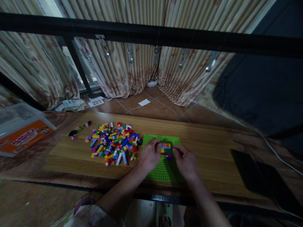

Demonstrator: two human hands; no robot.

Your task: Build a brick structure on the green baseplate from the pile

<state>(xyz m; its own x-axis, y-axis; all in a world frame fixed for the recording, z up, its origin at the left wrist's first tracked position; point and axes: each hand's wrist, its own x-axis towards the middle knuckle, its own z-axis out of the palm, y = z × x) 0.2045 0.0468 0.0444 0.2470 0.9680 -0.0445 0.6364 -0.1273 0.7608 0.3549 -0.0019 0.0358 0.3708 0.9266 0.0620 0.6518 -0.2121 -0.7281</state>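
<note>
Between left hand [149, 155] and right hand [186, 162] — stacked toy bricks [166, 150], touching

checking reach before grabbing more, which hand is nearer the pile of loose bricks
Left. The left hand is just beside the pile of loose plastic bricks, not touching it; the right hand is farther off, on the other side of the small brick stack.

Dim, murky light, faint daylight past the curtains [123, 72], soft shadows across the baseplate [158, 173], fisheye bowing toward the edges, slight overall softness.

Orange bin label [29, 136]: lettering too blurred to read
</note>
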